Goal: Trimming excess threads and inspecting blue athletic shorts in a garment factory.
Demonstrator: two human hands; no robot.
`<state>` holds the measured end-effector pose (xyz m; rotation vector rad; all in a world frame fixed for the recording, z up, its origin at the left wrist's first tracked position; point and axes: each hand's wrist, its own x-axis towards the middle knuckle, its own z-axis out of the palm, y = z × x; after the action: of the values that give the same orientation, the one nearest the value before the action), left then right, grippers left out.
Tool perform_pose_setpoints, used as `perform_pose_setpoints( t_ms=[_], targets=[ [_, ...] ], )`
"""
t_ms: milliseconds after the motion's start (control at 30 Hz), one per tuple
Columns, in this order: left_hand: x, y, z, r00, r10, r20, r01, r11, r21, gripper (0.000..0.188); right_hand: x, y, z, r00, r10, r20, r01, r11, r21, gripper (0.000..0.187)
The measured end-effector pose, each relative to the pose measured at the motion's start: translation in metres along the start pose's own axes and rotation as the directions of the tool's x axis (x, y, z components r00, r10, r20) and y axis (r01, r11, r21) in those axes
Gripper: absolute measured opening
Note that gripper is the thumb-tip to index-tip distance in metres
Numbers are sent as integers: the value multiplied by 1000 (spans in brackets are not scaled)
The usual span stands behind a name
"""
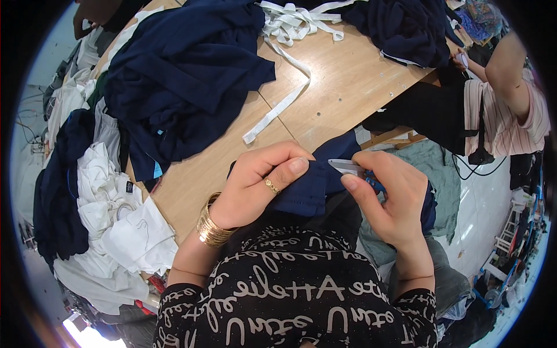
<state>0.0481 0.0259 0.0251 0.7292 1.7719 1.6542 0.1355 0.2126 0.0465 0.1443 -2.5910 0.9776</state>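
Note:
My left hand [268, 180] pinches the edge of a navy blue garment piece [299, 194] with a stitched hem, held over my lap at the table's near edge. In my right hand [395, 191] are small thread snips [348, 166] with metal blades and a blue handle. Their blade tips point left and lie close to the navy cloth beside my left thumb; whether they touch it I cannot tell. My right fingers hide part of the handle.
A wooden table [336, 87] carries a navy garment pile [180, 75], a white tape [284, 107] and a dark garment heap [409, 32]. White cloths [136, 232] lie at left. At right sits another person in a striped top [505, 110]; green fabric [435, 180] hangs nearby.

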Motion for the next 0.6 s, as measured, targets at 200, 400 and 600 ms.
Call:
perform_pose_setpoints(
  t_ms=[200,400,600],
  targets=[
    [0,-4,-1,1000,-23,15,24,995,-94,23,-1,-2,6,999,34,35,-38,992,124,18],
    [0,-5,-2,999,-22,40,26,996,-81,23,1,-2,7,999,1,33,-5,992,123,18],
    [1,-4,-5,997,7,71,-2,998,-64,23,1,-2,6,999,-22,46,18,996,86,18]
  ],
)
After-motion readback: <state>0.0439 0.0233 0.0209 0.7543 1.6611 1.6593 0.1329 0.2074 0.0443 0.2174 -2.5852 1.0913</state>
